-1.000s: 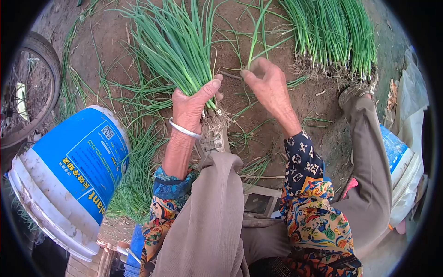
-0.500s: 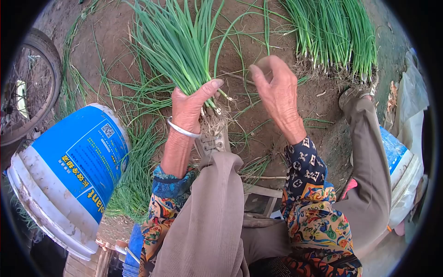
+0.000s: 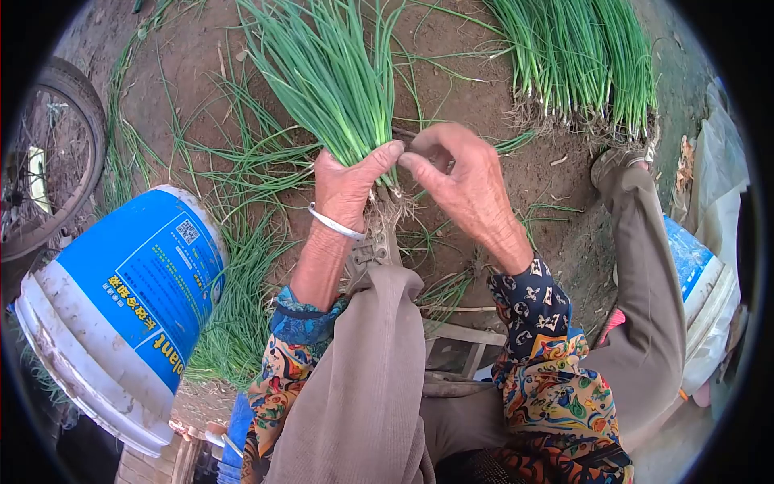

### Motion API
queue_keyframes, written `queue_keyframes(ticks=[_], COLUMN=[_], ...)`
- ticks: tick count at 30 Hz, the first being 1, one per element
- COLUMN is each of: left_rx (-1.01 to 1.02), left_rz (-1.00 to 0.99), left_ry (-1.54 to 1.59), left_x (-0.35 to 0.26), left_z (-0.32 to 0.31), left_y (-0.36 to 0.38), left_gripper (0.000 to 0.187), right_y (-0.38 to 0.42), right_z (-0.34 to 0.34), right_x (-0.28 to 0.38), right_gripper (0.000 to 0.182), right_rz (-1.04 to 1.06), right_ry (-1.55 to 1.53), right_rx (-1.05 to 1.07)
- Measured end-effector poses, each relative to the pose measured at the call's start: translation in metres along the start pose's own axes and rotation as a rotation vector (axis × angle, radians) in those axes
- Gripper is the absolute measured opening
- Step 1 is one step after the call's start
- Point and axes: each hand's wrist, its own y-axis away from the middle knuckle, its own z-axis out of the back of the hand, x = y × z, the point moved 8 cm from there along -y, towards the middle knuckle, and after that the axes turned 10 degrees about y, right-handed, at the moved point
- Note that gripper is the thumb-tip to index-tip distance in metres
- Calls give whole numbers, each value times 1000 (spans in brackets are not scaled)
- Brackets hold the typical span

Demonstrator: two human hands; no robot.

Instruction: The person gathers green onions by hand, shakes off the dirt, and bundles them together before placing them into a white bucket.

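My left hand is closed round a bunch of green onions, its thumb lying across the stalks just above the roots. The green leaves fan upward and the stringy roots hang below the fist. Close by on the right is my right hand, fingers curved and thumb apart from them, with the thumb tip beside the bunch and my left thumb. Nothing shows between its fingers. Loose green onions lie in a heap on the soil left of my left arm.
A large pile of green onions with roots toward me lies at upper right. A blue-and-white bucket leans at left, below a bicycle wheel. Another bucket stands at right beside plastic sheeting. A wooden frame sits between my legs.
My right hand has moved left, up to the bunch and my left hand. A separate stalk that arched between the hands is no longer visible there. My left hand has shifted slightly right.
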Motion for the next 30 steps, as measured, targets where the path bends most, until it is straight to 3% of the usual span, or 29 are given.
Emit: queue_keyframes(ticks=[2, 4, 6, 9, 12, 16, 19, 22, 25, 30], left_rx=[-44, -43, -47, -66, -75, -86, -49, -79, -74, -55], left_rz=[5, 6, 9, 20, 3, -42, -52, -73, -125, -140], left_ry=[21, 63, 51, 30, 39, 95, 193, 285, 314, 275], left_x=[1, 0, -1, 0, -2, -9, -28, -39, -41, -42], left_z=[3, 6, 7, 8, 10, 24, 28, 37, 45, 48], left_y=[2, 1, 1, 1, 2, 3, 10, 12, 6, 7], left_gripper=[39, 39, 39, 39, 39, 33, 22, 17, 20, 23], right_y=[-12, -25, -43, -64, -74, -46, -27, -19, -16, -26], right_z=[42, 80, 92, 84, 76, 15, 21, 31, 22, -14], right_x=[-29, -52, -78, -88, -98, -54, -50, -73, -65, -42], right_gripper=[23, 34, 46, 43, 37, 33, 31, 18, 15, 18], right_rz=[-86, -18, -153, -198, -252, 93, -66, -180, -178, -3], right_ry=[245, 745, 928, 932, 681, 302, 13, 20, 0, 168], right_rx=[-320, -597, -569, -511, -348, -93, -117, -248, -176, -58])
